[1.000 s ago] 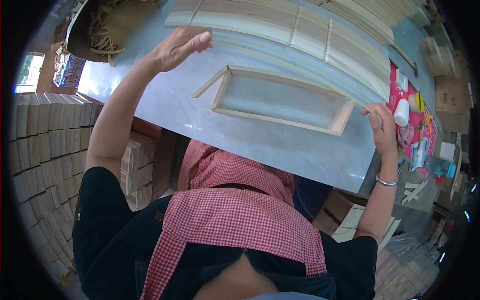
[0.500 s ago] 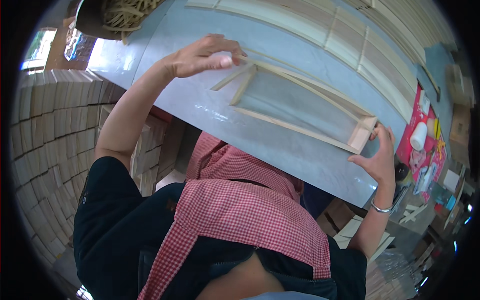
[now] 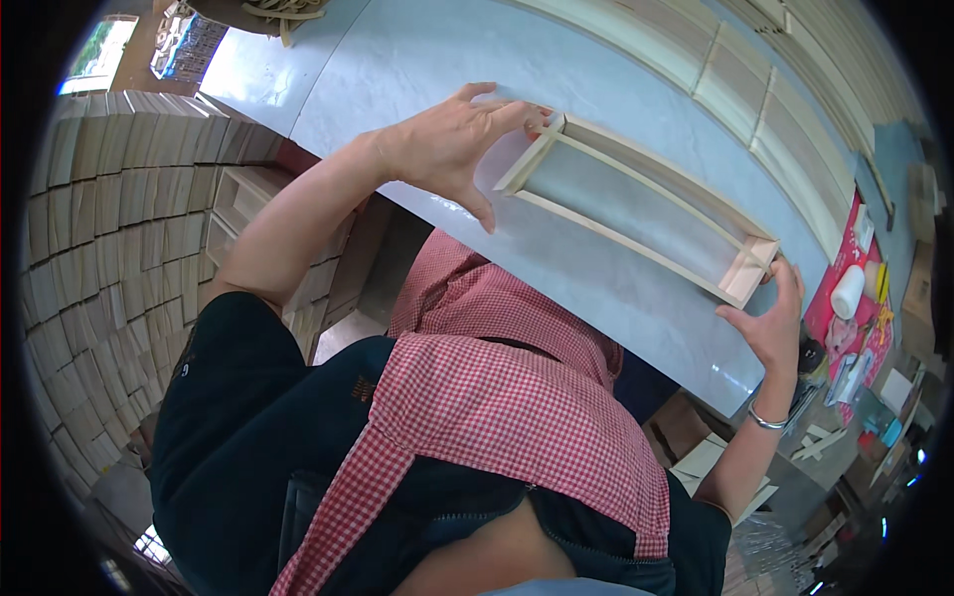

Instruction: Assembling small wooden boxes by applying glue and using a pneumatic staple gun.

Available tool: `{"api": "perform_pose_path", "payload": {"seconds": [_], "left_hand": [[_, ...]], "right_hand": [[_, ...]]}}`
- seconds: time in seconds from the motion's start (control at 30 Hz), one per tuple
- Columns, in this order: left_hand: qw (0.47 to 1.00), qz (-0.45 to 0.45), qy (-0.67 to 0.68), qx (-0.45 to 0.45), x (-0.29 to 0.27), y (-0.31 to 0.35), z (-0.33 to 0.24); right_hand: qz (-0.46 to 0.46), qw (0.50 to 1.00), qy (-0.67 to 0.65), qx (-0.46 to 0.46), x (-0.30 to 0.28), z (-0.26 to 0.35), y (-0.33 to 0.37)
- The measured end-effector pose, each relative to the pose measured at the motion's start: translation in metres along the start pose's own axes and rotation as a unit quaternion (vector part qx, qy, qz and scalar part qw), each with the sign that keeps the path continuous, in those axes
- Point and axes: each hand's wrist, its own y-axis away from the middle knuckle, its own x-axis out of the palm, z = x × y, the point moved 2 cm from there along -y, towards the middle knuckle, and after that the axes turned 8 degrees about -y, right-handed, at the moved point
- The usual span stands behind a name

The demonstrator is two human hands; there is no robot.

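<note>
A shallow rectangular frame of pale wood lies slantwise on the table. One thin wooden strip runs lengthwise inside it, close to the far side. My left hand is spread at the frame's left end. Its fingertips touch the far left corner, and the thumb stands well apart, nearer the table edge. At the opposite end my right hand has its fingers against the short end piece and its thumb by the near corner. The tips of some right fingers are hidden behind the wood.
Long pale wooden boards lie along the table's far side. A basket of wood strips stands at the far left. Stacked wooden pieces rise left of the table. A white bottle lies on red cloth at right.
My left hand has moved right and opened its thumb away from the strips it pinched. The strips that stuck out at the left end now lie in line with the frame.
</note>
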Motion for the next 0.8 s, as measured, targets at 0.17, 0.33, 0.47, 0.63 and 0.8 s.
{"api": "perform_pose_path", "payload": {"seconds": [0.17,0.33,0.47,0.63,0.8], "left_hand": [[0.999,-0.038,-0.016,-0.020,0.018,0.004,-0.001],[0.995,-0.095,0.021,-0.028,0.030,0.005,0.000],[0.983,-0.157,0.081,-0.042,0.034,0.009,-0.007],[0.967,-0.208,0.118,-0.093,0.040,0.017,-0.018],[0.949,-0.261,0.117,-0.131,0.049,0.015,-0.027]], "right_hand": [[0.000,1.000,0.019,-0.011,0.002,-0.003,0.003],[-0.023,0.998,0.026,-0.045,0.008,-0.002,0.011],[-0.074,0.993,0.018,-0.086,0.020,0.003,0.022],[-0.159,0.983,0.002,-0.097,0.037,0.007,0.036],[-0.181,0.983,-0.017,-0.036,0.049,0.002,0.047]]}}
